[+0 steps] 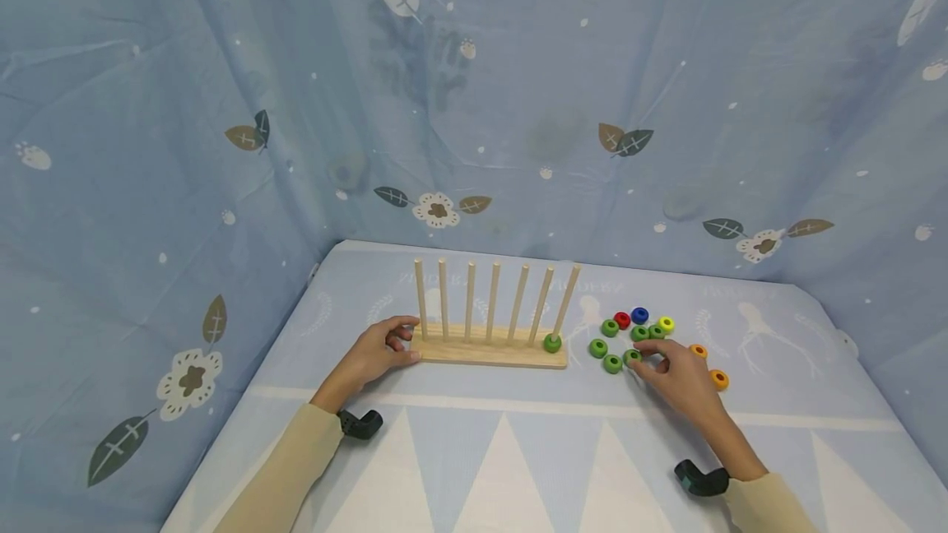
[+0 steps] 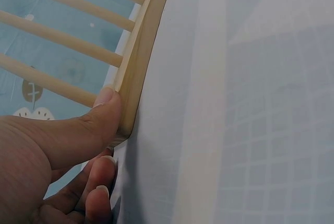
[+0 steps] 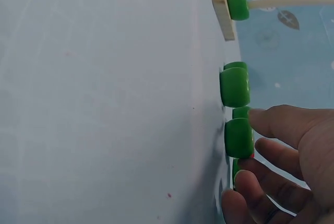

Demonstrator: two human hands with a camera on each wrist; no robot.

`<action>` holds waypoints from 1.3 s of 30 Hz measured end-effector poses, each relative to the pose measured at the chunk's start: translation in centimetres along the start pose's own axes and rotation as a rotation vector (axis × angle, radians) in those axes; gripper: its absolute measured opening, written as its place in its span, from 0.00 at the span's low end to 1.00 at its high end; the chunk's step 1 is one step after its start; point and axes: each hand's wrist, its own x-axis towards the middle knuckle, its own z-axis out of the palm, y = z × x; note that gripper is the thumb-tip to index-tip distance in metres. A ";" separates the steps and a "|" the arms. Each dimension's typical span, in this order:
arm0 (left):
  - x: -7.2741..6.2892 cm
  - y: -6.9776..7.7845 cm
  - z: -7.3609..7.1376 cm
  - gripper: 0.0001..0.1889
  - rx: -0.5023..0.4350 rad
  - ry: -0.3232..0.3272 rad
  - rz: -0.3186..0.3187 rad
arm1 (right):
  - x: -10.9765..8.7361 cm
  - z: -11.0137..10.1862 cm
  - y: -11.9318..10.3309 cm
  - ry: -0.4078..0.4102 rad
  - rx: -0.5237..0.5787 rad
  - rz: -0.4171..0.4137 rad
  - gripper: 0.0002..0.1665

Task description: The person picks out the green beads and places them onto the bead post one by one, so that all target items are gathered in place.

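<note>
A wooden peg rack with several upright pegs stands on the table. One green bead sits at the foot of its rightmost peg. My left hand grips the rack's left end; in the left wrist view the thumb lies on the base's edge, with the other fingers bent below. To the right of the rack, my right hand has thumb and fingertips at either side of a green bead and pinches it at table level. More green beads lie around it.
Behind the green beads lie a red bead, a blue bead and a yellow bead. Two orange beads are beside my right hand. A patterned blue cloth hangs behind the table.
</note>
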 end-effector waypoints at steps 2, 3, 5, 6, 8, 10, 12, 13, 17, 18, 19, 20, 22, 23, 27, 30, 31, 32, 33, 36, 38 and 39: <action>0.0 0.0 0.0 0.33 0.000 0.000 0.000 | 0.0 0.1 0.0 0.002 0.000 -0.003 0.22; 0.0 0.1 0.0 0.33 0.001 0.000 0.000 | 0.0 0.1 0.0 0.003 0.000 -0.003 0.22; 0.0 0.1 0.0 0.33 0.000 0.000 0.000 | -0.1 0.2 0.0 0.007 -0.002 -0.004 0.22; 0.0 0.2 0.0 0.33 -0.001 0.000 0.001 | 0.0 0.2 0.0 0.008 -0.002 -0.004 0.22; 0.0 0.3 0.0 0.33 0.000 -0.001 0.003 | 0.0 0.3 0.0 0.011 -0.003 -0.004 0.22; 0.0 0.4 0.0 0.32 -0.003 0.001 0.007 | 0.0 0.3 0.0 0.014 -0.002 -0.004 0.22; 0.0 0.4 0.0 0.33 -0.003 0.000 0.009 | 0.0 0.4 0.1 0.017 -0.001 -0.004 0.22; -0.1 0.4 0.0 0.33 -0.003 -0.001 0.009 | 0.0 0.4 0.1 0.017 -0.002 -0.004 0.22; -0.1 0.3 0.0 0.33 -0.001 -0.001 0.008 | 0.0 0.5 0.2 0.019 0.000 -0.008 0.21; -0.1 0.3 0.0 0.33 -0.002 0.000 0.008 | 0.0 0.5 0.2 0.019 0.000 -0.011 0.21; -0.1 0.3 0.1 0.33 -0.003 0.001 0.007 | 0.0 0.5 0.2 0.020 0.000 -0.014 0.21; -0.1 0.2 0.0 0.33 -0.003 0.001 0.006 | 0.0 0.6 0.2 0.021 0.000 -0.016 0.21; -0.1 0.1 0.1 0.33 -0.003 0.002 0.006 | 0.0 0.6 0.2 0.021 -0.003 -0.020 0.21; -0.1 0.1 0.1 0.33 -0.003 0.002 0.007 | 0.1 0.6 0.2 0.020 -0.006 -0.018 0.21; -0.1 0.1 0.1 0.33 -0.003 0.003 0.008 | 0.1 0.7 0.2 0.008 -0.015 -0.008 0.21; -0.1 0.1 0.0 0.33 -0.007 0.003 0.006 | 0.2 0.7 0.2 0.003 -0.017 -0.013 0.22; -0.1 0.1 0.0 0.33 -0.007 0.003 0.006 | 0.2 0.7 0.2 0.004 -0.016 -0.016 0.22; -0.1 0.1 0.0 0.33 -0.008 0.002 0.006 | 0.2 0.7 0.3 0.003 -0.017 -0.018 0.22; -0.1 0.1 0.0 0.33 -0.008 0.002 0.005 | 0.2 0.7 0.3 0.002 -0.017 -0.019 0.22; 0.0 0.0 0.0 0.33 -0.011 0.005 0.001 | 0.3 0.7 0.3 0.001 -0.022 -0.013 0.22; 0.0 -0.1 0.1 0.33 -0.012 0.008 0.000 | 0.3 0.8 0.3 0.001 -0.023 -0.011 0.22; 0.0 -0.1 0.1 0.33 -0.012 0.009 0.001 | 0.3 0.8 0.3 0.001 -0.023 -0.009 0.22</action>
